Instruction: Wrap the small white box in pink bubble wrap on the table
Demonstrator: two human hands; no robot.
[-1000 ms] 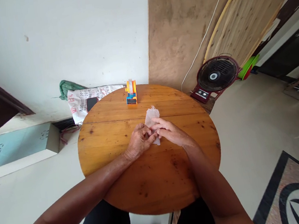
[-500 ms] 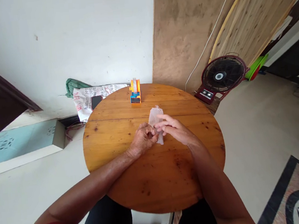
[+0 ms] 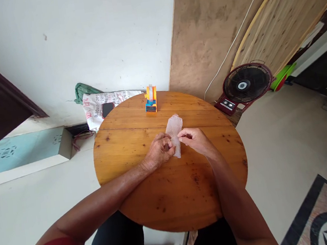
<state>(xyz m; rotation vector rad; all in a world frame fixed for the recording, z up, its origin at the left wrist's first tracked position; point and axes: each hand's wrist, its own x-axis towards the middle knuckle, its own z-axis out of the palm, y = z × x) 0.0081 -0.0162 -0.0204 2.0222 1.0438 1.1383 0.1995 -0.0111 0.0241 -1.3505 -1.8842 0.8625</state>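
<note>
A pale pinkish, translucent piece of plastic wrap (image 3: 174, 126), which looks like bubble wrap, lies lengthwise on the round wooden table (image 3: 160, 197). What may be inside it cannot be made out. On its left edge, my left hand (image 3: 160, 149) is closed in a pinch, thumb against curled fingers. From the other side, my right hand (image 3: 196, 139) pinches the right edge between thumb and fingertips. Beyond the wrap, near the table's far edge, an orange and blue tape dispenser (image 3: 150, 99) stands upright with a roll of clear tape.
A red fan (image 3: 242, 85) stands to the right of the table. Behind the table's left rim lie a printed white sack (image 3: 93, 112) and a dark flat object (image 3: 108, 109). A light-blue box (image 3: 33, 147) is on the floor at left.
My right hand's fingers, spread over the wrap before, have drawn back to its right edge and closed in a pinch. My left hand stays at the left edge. The view has shifted slightly.
</note>
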